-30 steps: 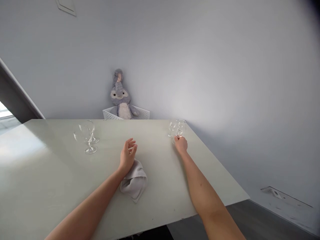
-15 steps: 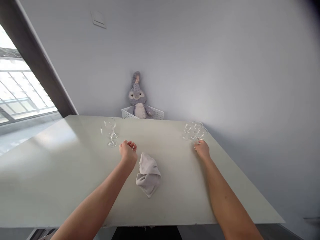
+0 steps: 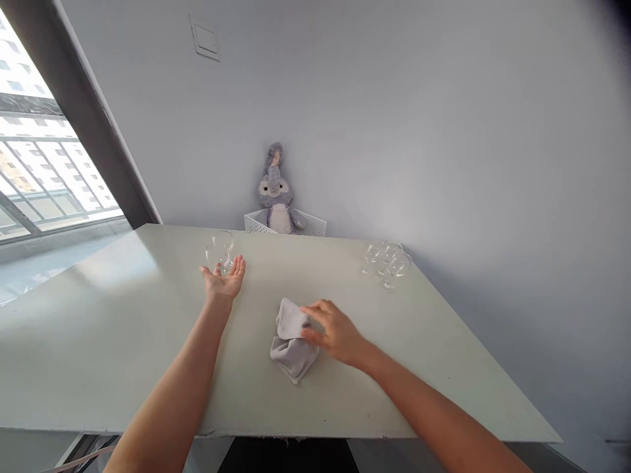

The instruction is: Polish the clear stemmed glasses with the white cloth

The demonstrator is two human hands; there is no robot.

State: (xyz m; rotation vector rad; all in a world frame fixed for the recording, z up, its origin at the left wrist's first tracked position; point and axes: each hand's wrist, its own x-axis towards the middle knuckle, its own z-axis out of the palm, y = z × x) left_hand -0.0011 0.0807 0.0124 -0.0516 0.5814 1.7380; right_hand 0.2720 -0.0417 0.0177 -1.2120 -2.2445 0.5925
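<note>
My left hand is palm up with its fingers apart, just in front of the clear stemmed glasses at the back left; it partly hides their stems and feet. Over the right side of a crumpled light grey cloth is my right hand, thumb and fingers apart and nothing between them. Whether it touches the cloth I cannot tell. Several clear stemmed glasses stand close together at the back right, away from both hands.
A grey plush toy sits in a white perforated basket behind the table's far edge, against the wall. The pale table spans the view. A window is at the left.
My right hand has let go of a glass at the back right and moved left and nearer, to the cloth. My left hand has moved left to the glasses there and opened.
</note>
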